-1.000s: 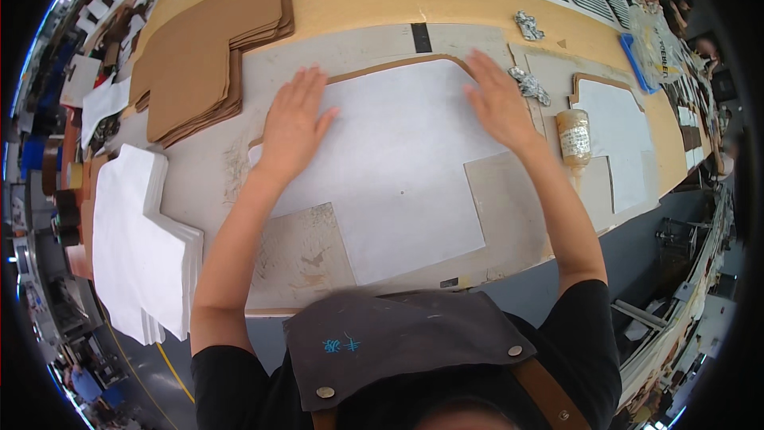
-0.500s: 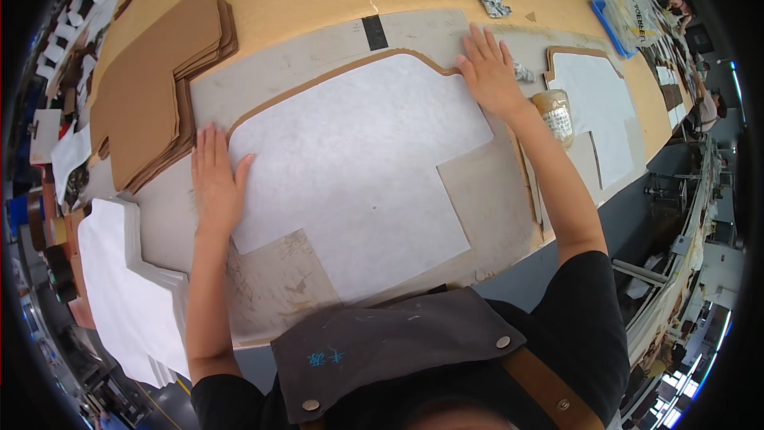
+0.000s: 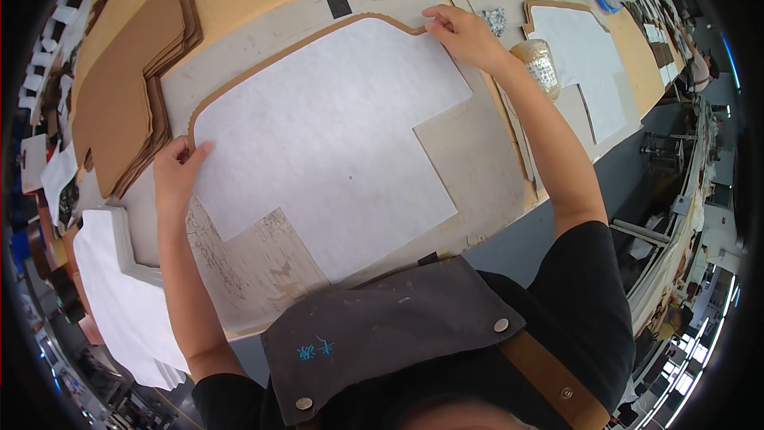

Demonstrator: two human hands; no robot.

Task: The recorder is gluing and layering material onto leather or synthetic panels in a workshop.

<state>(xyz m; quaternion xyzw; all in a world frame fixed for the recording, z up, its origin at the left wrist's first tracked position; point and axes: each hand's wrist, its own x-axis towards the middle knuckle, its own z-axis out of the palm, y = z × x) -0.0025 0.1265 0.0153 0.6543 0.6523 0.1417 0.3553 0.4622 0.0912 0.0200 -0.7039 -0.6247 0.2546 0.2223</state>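
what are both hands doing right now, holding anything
Left hand: open, fingers flat on the left edge of the white sheet, gripping nothing.
Right hand: fingers pinching the sheet's top right edge.

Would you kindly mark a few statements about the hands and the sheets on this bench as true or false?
1. The left hand rests on the left edge of the white sheet. True.
2. The right hand holds the jar. False: it grips the sheet's top right edge; the jar stands beside the forearm.
3. A stack of brown cardboard pieces lies left of the sheet. True.
4. The white sheet is rolled up. False: it lies flat.
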